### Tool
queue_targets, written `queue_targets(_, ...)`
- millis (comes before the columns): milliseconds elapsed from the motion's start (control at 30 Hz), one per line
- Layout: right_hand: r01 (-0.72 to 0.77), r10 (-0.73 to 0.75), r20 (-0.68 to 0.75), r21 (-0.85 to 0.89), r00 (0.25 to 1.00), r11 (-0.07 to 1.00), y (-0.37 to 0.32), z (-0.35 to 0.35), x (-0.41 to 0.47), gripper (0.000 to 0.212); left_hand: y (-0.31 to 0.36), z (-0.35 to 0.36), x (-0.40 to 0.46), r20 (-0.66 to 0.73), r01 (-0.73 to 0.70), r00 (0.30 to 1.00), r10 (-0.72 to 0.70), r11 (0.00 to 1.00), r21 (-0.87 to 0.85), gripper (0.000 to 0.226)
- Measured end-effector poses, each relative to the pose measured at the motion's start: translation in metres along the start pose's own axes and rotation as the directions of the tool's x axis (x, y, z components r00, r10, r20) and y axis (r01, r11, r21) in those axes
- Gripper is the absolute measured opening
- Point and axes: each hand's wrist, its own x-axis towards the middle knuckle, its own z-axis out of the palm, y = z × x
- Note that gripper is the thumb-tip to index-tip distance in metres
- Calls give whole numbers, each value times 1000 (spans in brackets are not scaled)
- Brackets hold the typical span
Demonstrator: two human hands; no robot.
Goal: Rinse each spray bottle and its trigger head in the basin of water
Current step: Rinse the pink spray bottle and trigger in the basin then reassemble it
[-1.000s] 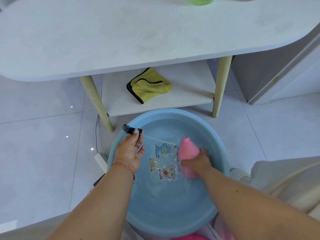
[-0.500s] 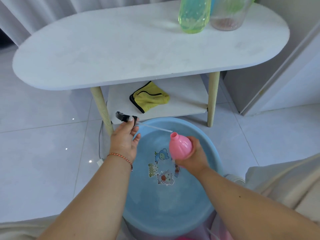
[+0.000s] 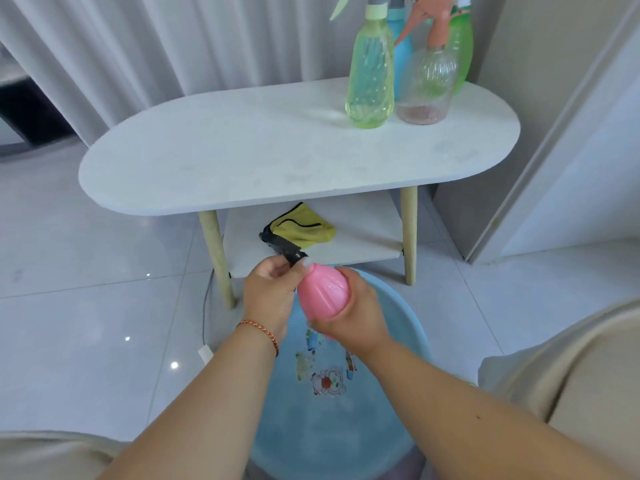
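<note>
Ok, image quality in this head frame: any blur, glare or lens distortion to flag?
Head view: soft daylight, no harsh shadows; small glare spots on the glossy floor tiles. Wide-angle bending curves the door frame. The black trigger head and the left hand look slightly soft; the pink bottle stays readable.

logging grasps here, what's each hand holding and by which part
Left hand pinches the black trigger head by its collar end, at the bottle's neck. Right hand has its grip round the lower body of the pink spray bottle.
</note>
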Motion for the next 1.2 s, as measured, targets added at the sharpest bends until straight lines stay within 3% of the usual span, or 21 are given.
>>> queue_targets(167,111,-123,-101,-118,987,987,-42,-13,-5,95,31,2,0,-75,-68,995,65,997,-46,22)
queue_targets(300,121,-128,-111,-70,986,990,-70,-24,-9,90,59,4,-7,-36,-170,985,167,983,-71,19)
queue_targets(400,87,-84,-34,111,996,990,-91,-39,-10,79,81,-1,-9,116,-193,972,202,977,-88,5)
queue_targets(567,24,-72,144,309,987,951,-109,-59,-16,71,99,-10,-15,302,-245,914,272,961,-127,23)
queue_targets(667,-6,-66,196,342,978,940,-112,-61,-18,71,105,-12,-19,272,-235,922,276,956,-174,20)
queue_targets(833,21,-130,274,368,953,929,-119,-66,-23,64,104,-10,-30,226,-217,938,263,953,-209,35)
queue_targets(900,14,-148,304,401,941,916,-121,-68,-23,61,108,-13,-29,199,-195,949,243,953,-232,29)
queue_targets(1033,-52,-181,409,496,894,867,-121,-74,-22,69,115,-25,-25,345,-152,897,276,926,-345,27)
queue_targets(1100,-94,-212,466,551,859,829,-118,-74,-19,77,119,-29,-24,439,-135,851,288,928,-348,40)
queue_targets(1200,-209,-337,585,672,738,710,-114,-71,-16,87,120,-29,-26,534,-91,795,287,928,-362,49)
